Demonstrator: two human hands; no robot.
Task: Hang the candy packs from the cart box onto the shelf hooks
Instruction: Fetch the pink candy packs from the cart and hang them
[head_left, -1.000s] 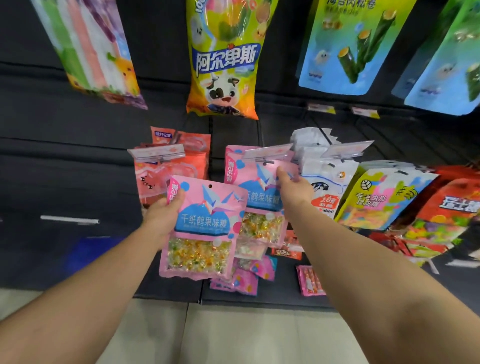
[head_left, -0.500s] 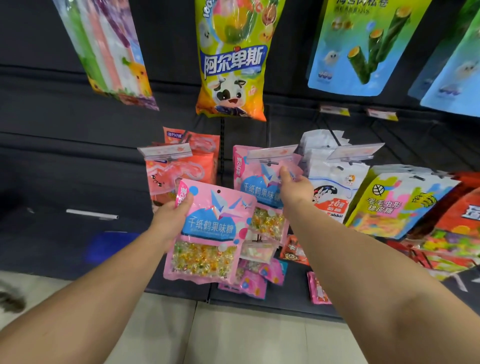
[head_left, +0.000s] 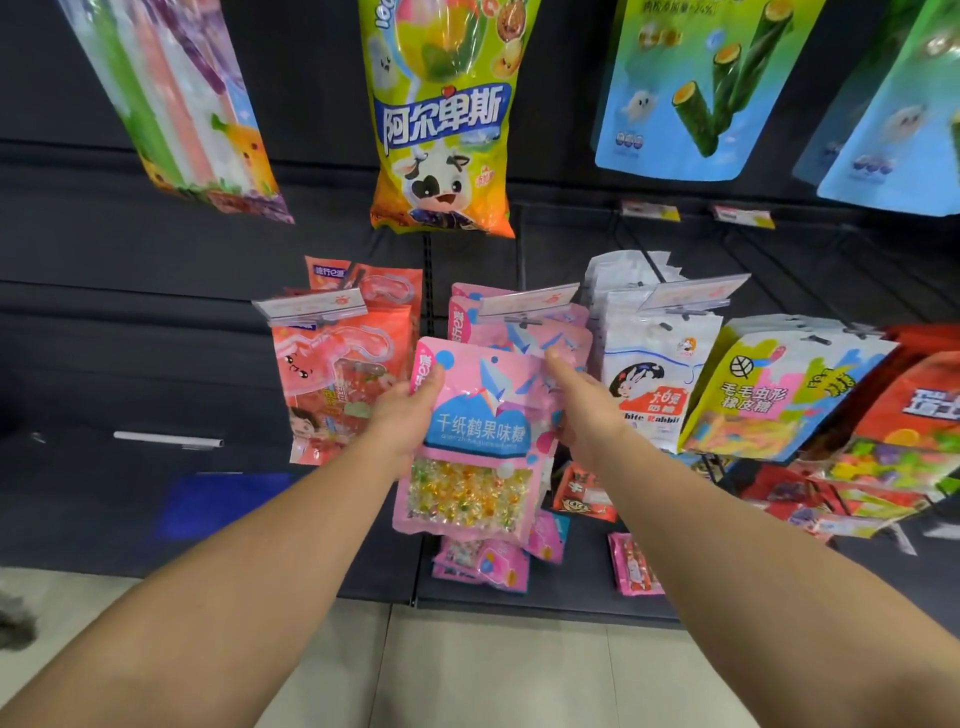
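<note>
My left hand (head_left: 402, 421) grips a pink candy pack (head_left: 475, 441) by its left edge and holds it upright in front of the shelf. Just behind it, matching pink packs (head_left: 524, 332) hang on a hook under a clear price tag (head_left: 527, 300). My right hand (head_left: 582, 405) reaches to the held pack's upper right corner, thumb on its edge, fingers hidden behind it. The cart box is out of view.
Red-orange packs (head_left: 343, 374) hang to the left, white rabbit packs (head_left: 654, 374) and yellow-green gummy packs (head_left: 774, 395) to the right. Large bags (head_left: 441, 119) hang above. Small packs (head_left: 483, 564) lie on the dark bottom shelf. A bare hook (head_left: 169, 440) sticks out at left.
My left hand has carried the pink pack right and up, in front of the hanging pink packs. My right hand has come off the hanging packs onto the held pack's top right corner.
</note>
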